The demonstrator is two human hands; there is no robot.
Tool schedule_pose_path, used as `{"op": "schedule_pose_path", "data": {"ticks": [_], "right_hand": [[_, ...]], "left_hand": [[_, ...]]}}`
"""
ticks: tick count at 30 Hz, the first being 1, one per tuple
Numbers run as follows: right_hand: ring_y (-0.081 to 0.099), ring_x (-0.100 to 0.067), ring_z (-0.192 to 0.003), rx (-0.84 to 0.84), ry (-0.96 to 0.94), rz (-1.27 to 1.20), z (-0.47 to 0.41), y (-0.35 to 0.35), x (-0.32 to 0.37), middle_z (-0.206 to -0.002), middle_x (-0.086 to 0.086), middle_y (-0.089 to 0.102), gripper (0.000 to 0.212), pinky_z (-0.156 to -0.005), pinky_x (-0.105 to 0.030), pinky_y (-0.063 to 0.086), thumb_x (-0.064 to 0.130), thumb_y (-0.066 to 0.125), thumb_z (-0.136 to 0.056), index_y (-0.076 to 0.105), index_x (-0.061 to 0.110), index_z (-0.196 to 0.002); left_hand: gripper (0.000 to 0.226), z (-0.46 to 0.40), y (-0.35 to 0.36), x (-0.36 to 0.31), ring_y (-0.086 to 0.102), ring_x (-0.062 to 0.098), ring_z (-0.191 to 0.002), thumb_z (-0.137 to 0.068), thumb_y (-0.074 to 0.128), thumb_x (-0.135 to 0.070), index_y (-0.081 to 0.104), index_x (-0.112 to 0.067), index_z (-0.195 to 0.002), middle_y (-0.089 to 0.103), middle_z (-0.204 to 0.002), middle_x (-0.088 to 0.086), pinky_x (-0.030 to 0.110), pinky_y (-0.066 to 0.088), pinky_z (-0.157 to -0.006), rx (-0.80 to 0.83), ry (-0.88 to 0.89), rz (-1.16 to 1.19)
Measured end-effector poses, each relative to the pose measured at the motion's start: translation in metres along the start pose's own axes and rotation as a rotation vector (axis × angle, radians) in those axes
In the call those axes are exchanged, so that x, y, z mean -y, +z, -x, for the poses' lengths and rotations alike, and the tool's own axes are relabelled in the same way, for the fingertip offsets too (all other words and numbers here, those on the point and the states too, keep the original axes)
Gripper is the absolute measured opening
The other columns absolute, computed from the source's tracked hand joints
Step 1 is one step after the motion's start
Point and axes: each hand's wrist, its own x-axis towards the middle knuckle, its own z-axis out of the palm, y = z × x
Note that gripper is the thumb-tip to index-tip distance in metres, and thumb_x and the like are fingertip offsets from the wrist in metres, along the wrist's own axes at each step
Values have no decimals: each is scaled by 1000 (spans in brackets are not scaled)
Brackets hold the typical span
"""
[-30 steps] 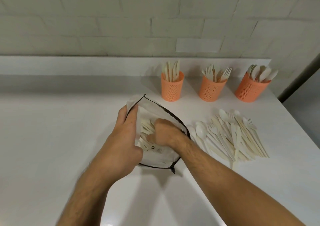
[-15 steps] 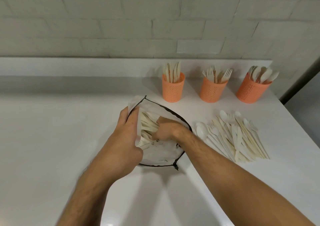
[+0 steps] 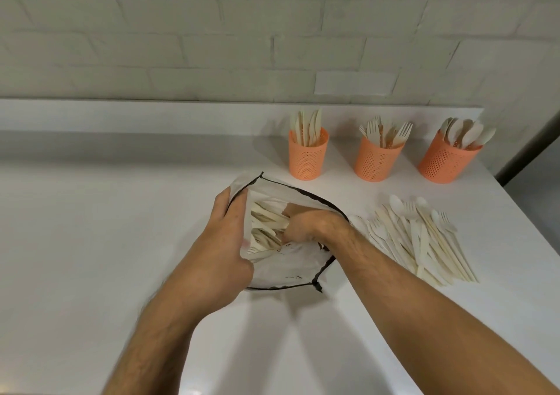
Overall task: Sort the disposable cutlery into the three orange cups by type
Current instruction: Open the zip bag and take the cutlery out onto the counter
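We see a smooth, faintly glossy white counter (image 3: 91, 243) under a matt painted brick wall (image 3: 181, 46). The three orange cups (image 3: 307, 158) look like perforated matt plastic. The loose cutlery pile (image 3: 424, 243) looks pale, matt, wood-like; the pouch (image 3: 291, 270) seems thin translucent plastic, black-trimmed.

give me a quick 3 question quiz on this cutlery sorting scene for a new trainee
1. True or false: the right hand is reaching inside the white bag.
2. Multiple choice: what does the middle orange cup hold? A) knives B) forks C) spoons
3. Short answer: where does the loose pile of cutlery lie relative to the bag?

Key:
1. True; the left hand holds the bag's edge open while the right reaches among the cutlery inside.
2. B; the left orange cup holds knives, the right orange cup spoons.
3. On the white counter, to the right of the bag, in front of the cups.
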Motion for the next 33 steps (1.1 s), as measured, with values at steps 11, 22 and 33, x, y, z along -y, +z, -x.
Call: {"op": "schedule_pose_path", "data": {"ticks": [11,22,33], "right_hand": [[53,-17,-66,59,-62,-493,6,-4,-5,-75,-2,55,10,-62,-29,41,24,64,-80,60,15,-83],[50,-17,-53,-83,-81,-151,-21,16,33,-60,0,54,48,-57,-26,43,43,86,-69,48,15,-66],[51,-19,-39,33,-41,-333,-7,8,56,-59,-14,59,12,-45,-20,41,-4,46,-56,51,3,-64]], "left_hand": [[107,1,-4,2,40,-28,-101,-72,52,15,12,-50,-147,8,-141,-38,11,51,-70,27,10,0],[102,-5,-6,16,35,2,-121,-77,55,11,5,-33,-154,14,-143,-27,8,42,-71,1,-31,-72],[103,-7,-7,25,31,-1,-122,-76,54,11,4,-32,-155,11,-147,-27,-4,38,-69,3,-50,-59]]}}
